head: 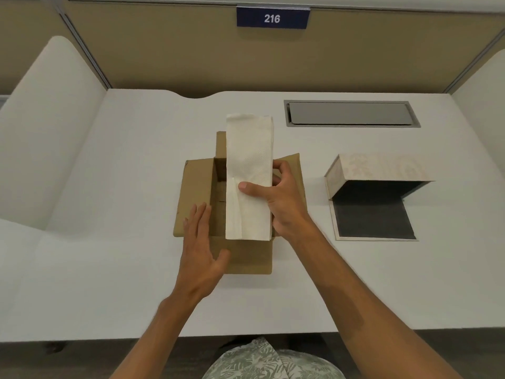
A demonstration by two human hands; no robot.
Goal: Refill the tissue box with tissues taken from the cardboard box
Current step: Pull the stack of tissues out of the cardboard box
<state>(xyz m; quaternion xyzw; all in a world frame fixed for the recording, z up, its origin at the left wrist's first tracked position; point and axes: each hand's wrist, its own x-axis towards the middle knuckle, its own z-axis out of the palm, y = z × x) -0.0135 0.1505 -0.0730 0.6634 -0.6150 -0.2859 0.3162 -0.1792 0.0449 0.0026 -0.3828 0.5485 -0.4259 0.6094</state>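
A brown cardboard box [194, 187] stands open at the middle of the white desk, its flaps spread flat. My right hand [284, 203] grips a tall white stack of folded tissues [250, 165] from its right side, thumb across the front, holding it above the box opening. My left hand [200, 242] lies flat with fingers apart on the box's left and near flaps. To the right sits the pale patterned tissue box [382, 166], lid raised, showing its dark inside and dark base panel [374, 217].
The white desk [109, 269] has a grey metal cable hatch [351, 114] at the back right. Tan partition walls enclose the desk, with a blue sign reading 216 [272, 18] on the far one. White curved dividers stand at left and right.
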